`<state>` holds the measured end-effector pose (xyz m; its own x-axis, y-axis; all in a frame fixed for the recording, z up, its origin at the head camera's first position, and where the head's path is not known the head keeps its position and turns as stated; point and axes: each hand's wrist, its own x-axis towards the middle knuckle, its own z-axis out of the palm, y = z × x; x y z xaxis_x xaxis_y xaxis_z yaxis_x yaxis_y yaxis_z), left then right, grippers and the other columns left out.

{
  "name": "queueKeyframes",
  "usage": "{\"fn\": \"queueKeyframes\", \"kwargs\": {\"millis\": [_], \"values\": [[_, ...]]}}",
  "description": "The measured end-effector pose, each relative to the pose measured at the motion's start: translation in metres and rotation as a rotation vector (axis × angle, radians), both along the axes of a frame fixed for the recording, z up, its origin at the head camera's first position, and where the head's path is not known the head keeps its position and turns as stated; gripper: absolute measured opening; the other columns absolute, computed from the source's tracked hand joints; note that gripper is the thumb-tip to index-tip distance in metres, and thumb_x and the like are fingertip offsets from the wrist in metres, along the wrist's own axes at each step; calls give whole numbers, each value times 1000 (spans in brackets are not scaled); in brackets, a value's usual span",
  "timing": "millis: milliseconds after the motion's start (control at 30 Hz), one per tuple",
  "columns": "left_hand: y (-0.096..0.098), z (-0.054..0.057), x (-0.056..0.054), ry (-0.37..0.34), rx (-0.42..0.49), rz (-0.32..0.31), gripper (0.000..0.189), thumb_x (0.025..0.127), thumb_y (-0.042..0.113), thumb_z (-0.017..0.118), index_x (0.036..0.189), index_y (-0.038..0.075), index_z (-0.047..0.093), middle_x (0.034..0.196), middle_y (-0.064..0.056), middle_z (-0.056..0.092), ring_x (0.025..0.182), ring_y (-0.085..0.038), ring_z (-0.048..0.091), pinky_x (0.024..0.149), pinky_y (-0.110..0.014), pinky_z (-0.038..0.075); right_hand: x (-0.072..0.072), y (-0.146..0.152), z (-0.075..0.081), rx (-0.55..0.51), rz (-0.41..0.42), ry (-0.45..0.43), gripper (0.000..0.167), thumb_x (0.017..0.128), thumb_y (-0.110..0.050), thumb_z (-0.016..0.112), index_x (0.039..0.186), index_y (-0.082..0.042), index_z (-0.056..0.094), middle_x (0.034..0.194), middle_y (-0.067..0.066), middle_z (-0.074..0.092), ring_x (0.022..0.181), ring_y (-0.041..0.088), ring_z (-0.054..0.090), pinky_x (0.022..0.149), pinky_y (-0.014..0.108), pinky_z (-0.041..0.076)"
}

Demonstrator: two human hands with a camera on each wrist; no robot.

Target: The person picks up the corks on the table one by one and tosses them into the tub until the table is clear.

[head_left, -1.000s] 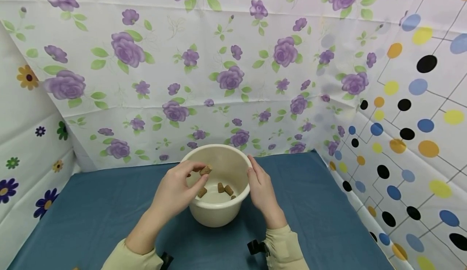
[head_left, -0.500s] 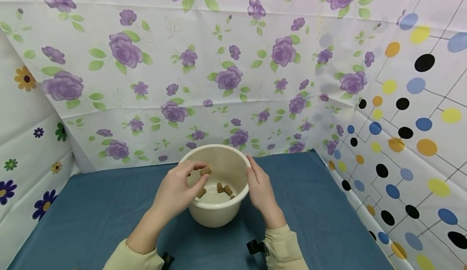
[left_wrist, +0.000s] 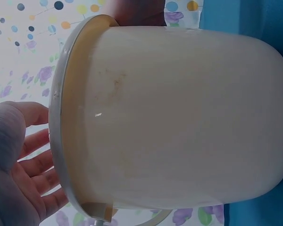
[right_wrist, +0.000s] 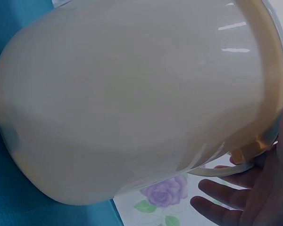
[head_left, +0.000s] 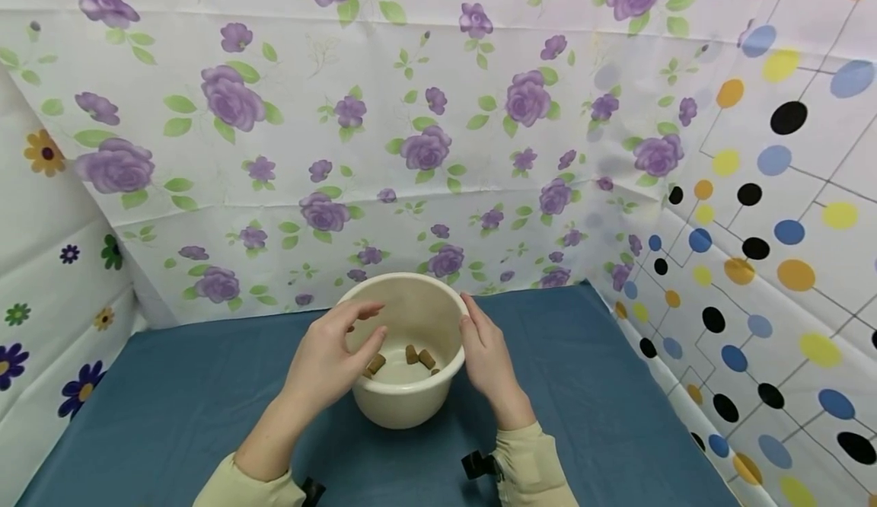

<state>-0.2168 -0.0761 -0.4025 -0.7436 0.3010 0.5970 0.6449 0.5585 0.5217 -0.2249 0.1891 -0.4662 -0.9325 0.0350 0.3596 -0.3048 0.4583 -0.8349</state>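
A cream plastic bucket (head_left: 403, 408) stands upright, its inside showing in the head view. Small brown corks (head_left: 426, 358) lie on its bottom; part of the left side is hidden by my left hand (head_left: 332, 355). That hand is over the left rim, thumb and fingers spread apart with nothing between them. In the left wrist view its fingers (left_wrist: 40, 165) reach past the rim. My right hand (head_left: 492, 355) holds the bucket's right side at the rim. In the right wrist view, its fingers (right_wrist: 221, 197) extend by the bucket's thin handle (right_wrist: 221, 171).
A blue cloth (head_left: 205, 385) covers the table under the bucket. Behind it hangs a white sheet (head_left: 274, 141) with purple flowers, and a dotted sheet (head_left: 774, 279) closes off the right side. Black wrist straps (head_left: 477, 464) show near both sleeves.
The left thumb and fingers have parted, and the cork they pinched has left them; a piece now shows lower by the bucket's left inner wall. The right hand keeps its place on the bucket.
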Motion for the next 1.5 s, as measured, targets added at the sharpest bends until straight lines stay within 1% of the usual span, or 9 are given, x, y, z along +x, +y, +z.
{"fn": "queueKeyframes", "kwargs": {"millis": [233,600,800,867,1033,1200,1433,1500], "values": [[-2,-1,1,0,7,7,33,97,16,82,129,12,76,121,-5,75,112,-24,69,87,-50,59,0,-2,1,1,0,0,53,118,-33,38,167,-12,40,166,14,43,149,37,46,114,59,44],[-9,0,6,13,18,22,33,98,16,82,130,13,75,123,-3,74,112,-24,69,83,-51,59,-1,-2,2,14,7,18,53,118,-32,38,166,-9,40,165,18,44,148,40,47,113,60,45],[-11,0,7,8,13,30,34,98,16,81,131,13,75,123,-3,74,112,-24,69,84,-51,58,-1,-2,2,9,4,-2,53,119,-33,38,167,-11,39,166,15,43,149,37,46,114,59,44],[-12,0,7,15,11,36,33,98,16,81,131,14,75,121,-3,74,111,-24,70,82,-50,58,-1,-2,1,6,2,-8,53,119,-33,38,167,-11,39,167,15,43,150,37,45,115,59,43],[-22,-1,12,47,30,46,34,95,12,84,128,13,76,120,-1,75,108,-22,71,78,-48,58,0,-2,1,8,-1,-12,53,118,-32,38,167,-12,39,167,14,43,150,36,44,116,58,42],[-32,-2,17,60,41,49,33,96,10,83,128,12,76,124,-1,74,110,-22,70,82,-49,60,0,-2,1,5,-4,-9,52,118,-32,38,167,-13,40,166,14,43,150,36,44,116,59,42],[-46,-7,23,76,12,89,33,94,9,85,126,12,77,122,1,74,102,-19,68,78,-40,58,-1,-1,-1,7,1,10,53,119,-31,38,167,-10,39,166,18,43,149,39,45,114,61,43],[-51,-7,26,83,3,101,34,93,9,85,126,11,77,122,1,74,103,-18,69,79,-37,58,-1,-1,-1,8,-2,6,53,119,-31,38,167,-10,39,165,18,44,149,39,46,114,61,43]]}}
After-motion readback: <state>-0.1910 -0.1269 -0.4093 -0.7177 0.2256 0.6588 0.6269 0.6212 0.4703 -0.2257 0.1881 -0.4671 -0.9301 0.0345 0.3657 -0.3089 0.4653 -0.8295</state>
